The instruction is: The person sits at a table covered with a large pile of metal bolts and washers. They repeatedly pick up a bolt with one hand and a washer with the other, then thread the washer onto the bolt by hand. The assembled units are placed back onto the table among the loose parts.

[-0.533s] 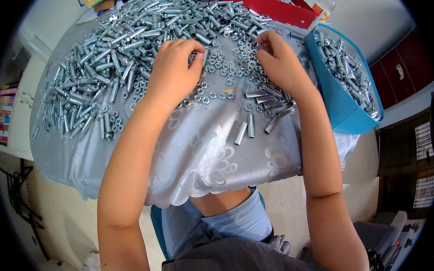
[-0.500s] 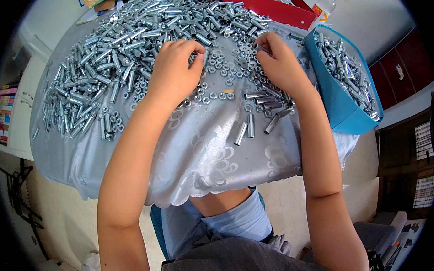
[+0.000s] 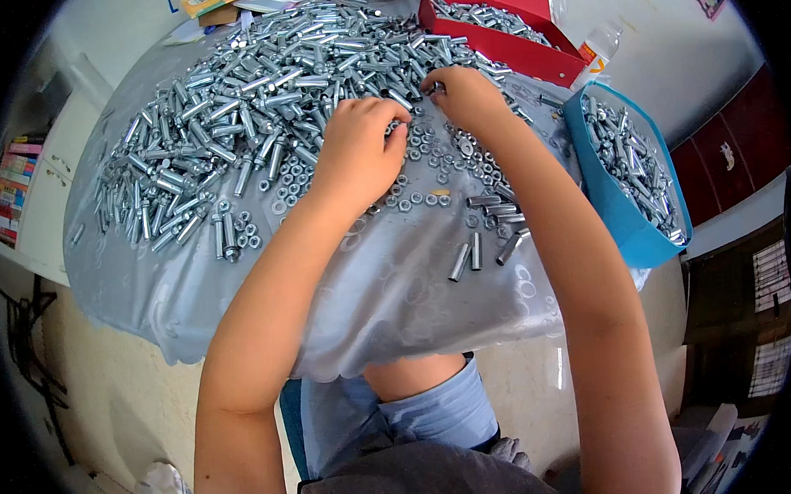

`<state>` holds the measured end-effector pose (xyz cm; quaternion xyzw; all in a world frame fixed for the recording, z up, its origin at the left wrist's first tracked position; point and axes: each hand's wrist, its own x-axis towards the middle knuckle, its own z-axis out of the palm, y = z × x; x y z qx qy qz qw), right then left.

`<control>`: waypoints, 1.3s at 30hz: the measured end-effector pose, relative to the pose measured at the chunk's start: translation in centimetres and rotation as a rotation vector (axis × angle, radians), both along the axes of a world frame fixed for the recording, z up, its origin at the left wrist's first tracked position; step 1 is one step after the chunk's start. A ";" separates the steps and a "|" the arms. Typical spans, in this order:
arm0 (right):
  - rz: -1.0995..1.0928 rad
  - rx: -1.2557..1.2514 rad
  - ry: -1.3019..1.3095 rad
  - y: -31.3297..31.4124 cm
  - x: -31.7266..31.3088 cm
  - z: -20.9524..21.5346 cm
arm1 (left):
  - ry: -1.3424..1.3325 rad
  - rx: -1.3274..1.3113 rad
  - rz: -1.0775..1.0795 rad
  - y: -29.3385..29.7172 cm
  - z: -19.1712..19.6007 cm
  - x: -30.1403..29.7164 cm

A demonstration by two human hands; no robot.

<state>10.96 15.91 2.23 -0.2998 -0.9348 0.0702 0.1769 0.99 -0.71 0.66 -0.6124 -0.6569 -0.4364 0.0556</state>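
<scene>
The left hand is bent over the tabletop with its thumb close to its fingertips; I cannot tell if it has anything in its grip. A big, shiny heap of sleeve anchor bolts spreads from the left hand's 8 o'clock round to 12. Hex nuts lie from its 3 o'clock down to 5.

The right hand is at the left hand's 2 o'clock. It is curled, with a small dark metal piece by its thumb and fingertips, but I cannot tell if it is pinched. Loose metal sleeves lie near its 6 o'clock.

The red box is at the right hand's 1 o'clock, and the blue bin at its 4. Both have bolts inside. At 2 o'clock, a clear bottle wears a white, red and orange label. Books at the left hand's 9 o'clock have writing too small to read.
</scene>
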 end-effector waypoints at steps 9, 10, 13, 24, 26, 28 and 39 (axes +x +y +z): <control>0.073 0.341 -0.046 0.3 -0.1 -0.3 | 0.017 0.109 -0.005 0.4 -0.2 -0.4; 0.094 0.318 0.087 -0.1 0.3 -0.1 | -0.010 0.103 -0.014 0.3 -0.1 -0.3; 0.099 -0.137 0.393 -3.2 1.8 1.6 | -0.058 0.176 0.002 0.2 0.1 0.2; 0.334 -1.216 0.889 -7.7 6.3 2.8 | -0.504 -0.082 -0.235 -0.5 1.4 1.4; 0.451 -1.594 0.983 -6.4 7.0 3.1 | -0.495 -0.073 -0.214 -0.4 1.5 1.1; 0.517 -1.734 1.074 -6.3 7.0 3.0 | -0.486 -0.022 -0.234 -0.1 1.1 1.0; 0.382 -1.459 1.073 -6.8 6.1 1.6 | -0.360 -0.282 -0.236 -1.0 2.1 2.4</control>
